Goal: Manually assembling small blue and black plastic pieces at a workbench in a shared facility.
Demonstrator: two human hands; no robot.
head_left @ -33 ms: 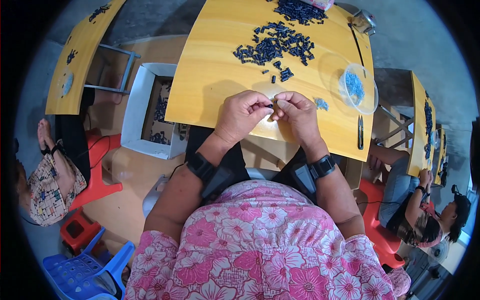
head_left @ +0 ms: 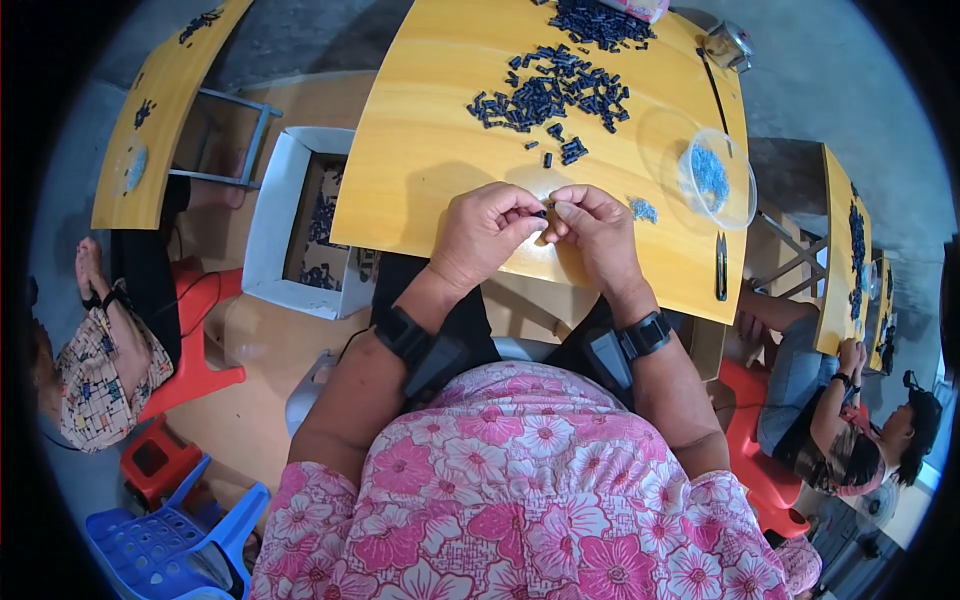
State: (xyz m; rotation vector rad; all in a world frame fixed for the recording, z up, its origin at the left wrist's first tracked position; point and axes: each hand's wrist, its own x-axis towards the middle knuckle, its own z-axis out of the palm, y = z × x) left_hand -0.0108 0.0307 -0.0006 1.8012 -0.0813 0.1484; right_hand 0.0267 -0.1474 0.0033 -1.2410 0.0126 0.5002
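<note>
Above the near edge of the yellow wooden table (head_left: 400,200), my left hand (head_left: 485,232) pinches a small black cylindrical piece (head_left: 541,213) between thumb and fingertips. Close beside it, my right hand (head_left: 598,232) is closed in a pinch, its fingertips almost meeting those of the left. What the right fingertips hold is too small to make out. Farther up the table lies a loose heap of black cylindrical pieces (head_left: 540,100), with a few strays (head_left: 572,150) nearer my hands. A little pile of clear bluish bits (head_left: 642,209) sits right of my right hand.
A clear round tub (head_left: 742,200) of bluish bits stands at the table's right, near black tweezers (head_left: 721,265). More black pieces (head_left: 600,22) and a metal pot (head_left: 728,45) lie at the far end. A white box (head_left: 265,250) is left of the table. Other people sit at both sides.
</note>
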